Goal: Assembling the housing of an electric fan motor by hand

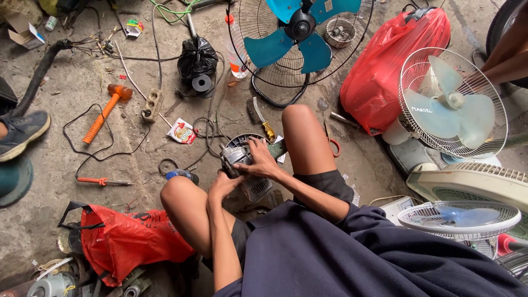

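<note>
Just below the centre of the frame, between the person's bare knees, a grey fan motor (237,157) sits over a round slatted housing (254,187) on the concrete floor (55,88). The right hand (259,160) lies over the top of the motor, its grip closed around the casing, fingers curled toward the left of the frame. The left hand (223,184) presses against the motor's lower left side, its grip wrapped on the same casing from beneath. Just beside the left knee, a blue-handled tool (181,175) lies on the floor. Farther left, an orange screwdriver (102,181) lies flat, and above it an orange-handled mallet (104,113) slants toward the upper left. A wire brush (259,118) with a yellow handle lies just above the motor. At the top centre stands a fan with blue blades (300,33) inside its wire guard, and to its right a red plastic bag (385,71). A white fan (451,102) leans at the right edge. Another red bag (129,239) lies at the lower left, near the left knee.
</note>
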